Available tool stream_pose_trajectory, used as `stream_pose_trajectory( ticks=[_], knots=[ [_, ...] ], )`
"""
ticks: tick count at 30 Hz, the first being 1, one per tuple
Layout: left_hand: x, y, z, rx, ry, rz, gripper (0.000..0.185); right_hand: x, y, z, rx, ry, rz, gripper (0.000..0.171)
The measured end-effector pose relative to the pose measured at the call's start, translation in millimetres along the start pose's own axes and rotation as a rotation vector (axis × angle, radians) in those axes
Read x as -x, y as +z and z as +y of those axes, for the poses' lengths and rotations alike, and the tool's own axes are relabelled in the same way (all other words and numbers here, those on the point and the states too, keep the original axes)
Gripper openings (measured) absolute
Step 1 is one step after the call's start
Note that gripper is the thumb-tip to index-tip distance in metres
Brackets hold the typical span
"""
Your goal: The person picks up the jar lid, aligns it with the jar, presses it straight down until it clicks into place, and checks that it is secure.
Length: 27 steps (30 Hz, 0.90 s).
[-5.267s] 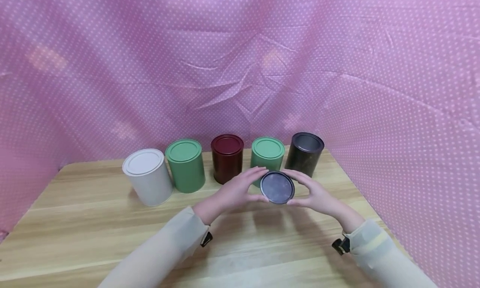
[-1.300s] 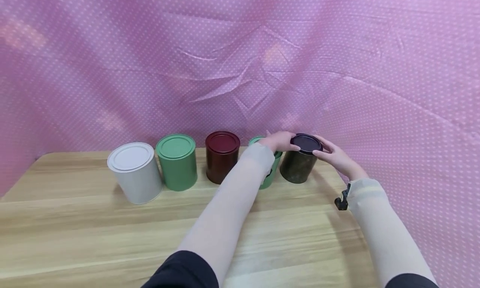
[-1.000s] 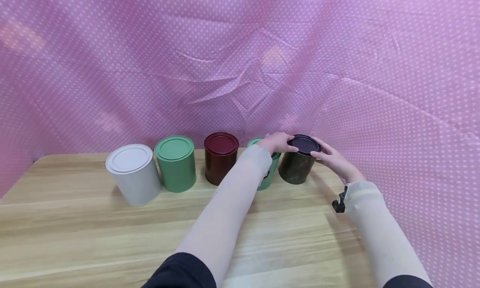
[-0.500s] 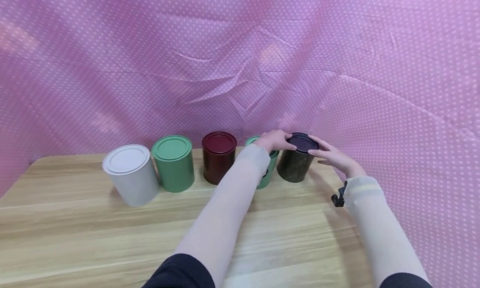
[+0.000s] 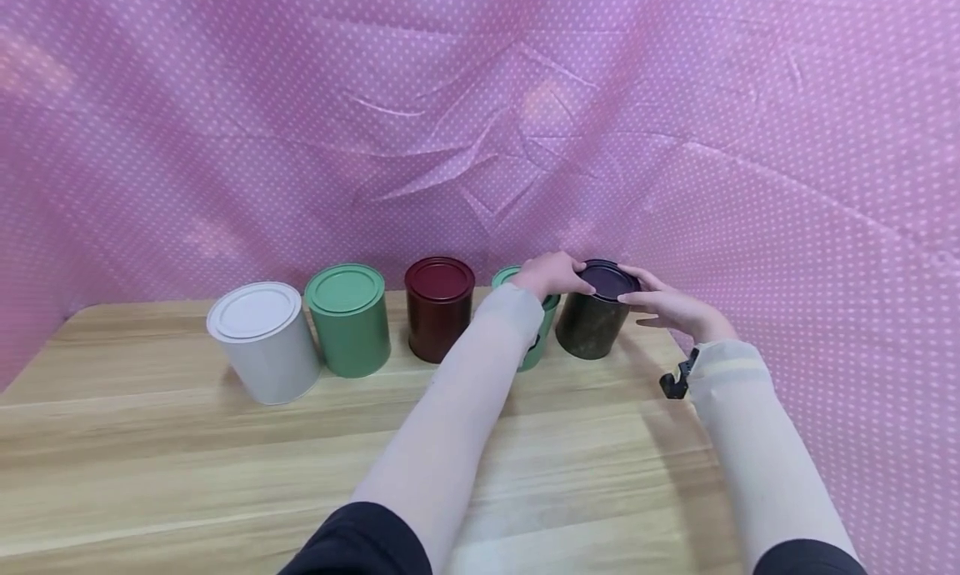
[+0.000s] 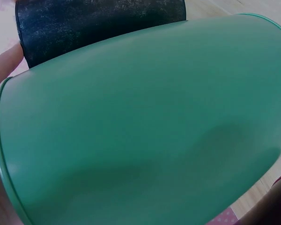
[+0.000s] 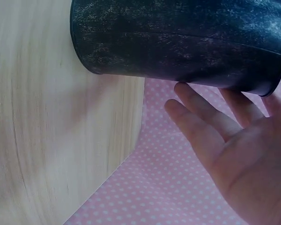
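At the right end of the row stands a dark, mottled paint can (image 5: 591,329), with a dark round lid (image 5: 610,280) on its top. My left hand (image 5: 553,273) touches the left side of its rim with thumb and fingertips. Opposite it, my right hand (image 5: 671,308) touches the right side. In the right wrist view its fingers (image 7: 196,110) are extended, some reaching the wall of the dark can (image 7: 178,42). Beneath my left wrist is a green can (image 6: 145,117), which fills the left wrist view and hides most of that hand.
Further left along the wooden table (image 5: 225,475) stand a dark red can (image 5: 440,312), another green can (image 5: 348,321) and a white can (image 5: 264,342), all lidded. Pink dotted cloth (image 5: 480,125) hangs behind and to the right, close to the dark can.
About five seconds ago both hands held the dark lid in front of the row, and the dark can stood uncovered. Now the lid is on it. Over the last second the hands barely shift.
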State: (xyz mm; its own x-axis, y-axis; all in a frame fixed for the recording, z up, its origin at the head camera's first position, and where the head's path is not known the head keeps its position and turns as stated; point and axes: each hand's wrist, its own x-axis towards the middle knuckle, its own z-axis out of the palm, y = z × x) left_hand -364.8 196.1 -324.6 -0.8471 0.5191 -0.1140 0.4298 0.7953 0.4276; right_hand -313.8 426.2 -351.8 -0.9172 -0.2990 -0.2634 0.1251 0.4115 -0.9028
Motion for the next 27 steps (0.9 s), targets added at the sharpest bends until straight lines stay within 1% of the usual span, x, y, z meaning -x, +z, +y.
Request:
stream_pose_trajectory(
  ticks=[4,9,11,15,17,19,23,27],
  knots=[
    [2.2,0.4,-2.7,0.009,-0.004,0.004,0.060,-2.9,1.4,1.7,0.003,0.001,-0.004,0.076],
    [5.9,0.5,-5.8,0.006,-0.027,-0.006,0.060,-7.8,3.6,4.7,0.028,-0.006,-0.027,0.075],
    [6.0,0.4,-4.8,-0.016,-0.030,-0.003,0.060,-8.4,3.2,4.7,0.047,-0.013,-0.028,0.075],
    [4.6,-0.7,-1.0,-0.105,-0.041,0.017,0.058,-9.1,2.1,0.3,0.115,-0.033,-0.017,0.075],
    [2.7,-0.3,1.7,-0.149,-0.048,0.037,0.056,-8.6,1.2,-2.5,0.161,-0.041,0.003,0.076],
    [1.4,0.4,4.5,-0.169,-0.042,0.079,0.052,-6.8,-0.3,-4.1,0.222,-0.045,0.040,0.075],
    [3.0,-1.2,6.5,-0.165,0.009,0.161,0.045,0.1,-3.1,-8.4,0.318,-0.045,0.122,0.076],
    [7.7,-5.9,8.5,-0.150,0.047,0.189,0.046,11.2,-6.4,-15.2,0.346,-0.045,0.166,0.080]
  ],
)
